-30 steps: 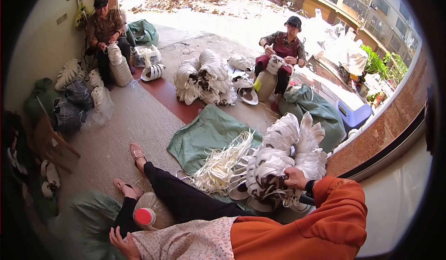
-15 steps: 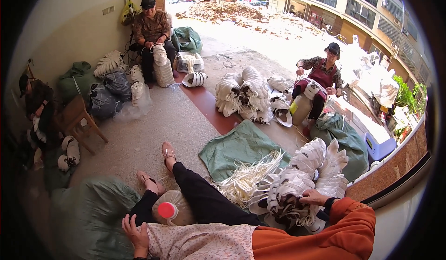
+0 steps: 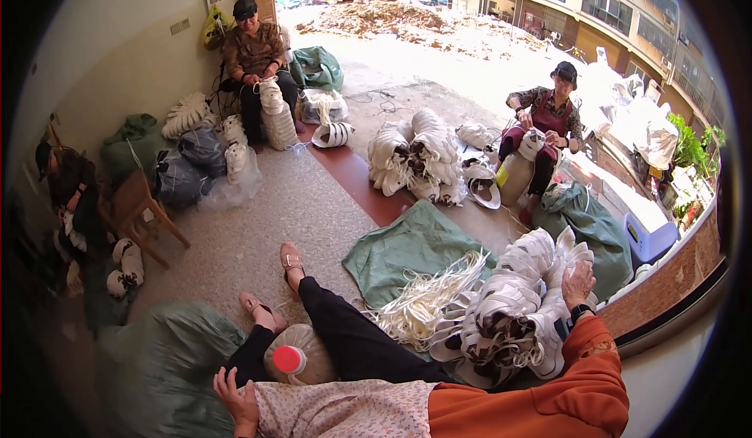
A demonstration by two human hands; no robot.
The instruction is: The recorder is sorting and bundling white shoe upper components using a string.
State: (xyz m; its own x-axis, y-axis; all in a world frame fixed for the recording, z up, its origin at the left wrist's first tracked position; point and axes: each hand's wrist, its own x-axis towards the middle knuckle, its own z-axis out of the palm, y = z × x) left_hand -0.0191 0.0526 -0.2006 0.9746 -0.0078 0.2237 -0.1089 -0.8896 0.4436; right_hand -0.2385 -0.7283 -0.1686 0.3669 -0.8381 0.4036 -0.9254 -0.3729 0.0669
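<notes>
Right hand [image 3: 578,283]: yours, fingers spread flat on top of the white stack [image 3: 509,313], no grip.
Left hand [image 3: 235,395]: loosely open, resting by your knee, holding nothing.
Stack: at your right, against the low wall [image 3: 666,281].
Bottle [image 3: 301,356]: red cap, wedged beside your legs.
Open room: bare floor [image 3: 266,219] ahead-left.
Green sack [image 3: 595,227]: closed, contents hidden.
Cloth [image 3: 407,242]: loose white strips [image 3: 427,301] on its near edge.

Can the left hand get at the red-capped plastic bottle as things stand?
Probably yes. The left hand rests by the person's lap, empty and open, and the red-capped plastic bottle stands just beside it against the black-trousered leg. Nothing lies between them; the cap faces up, uncovered.
</notes>
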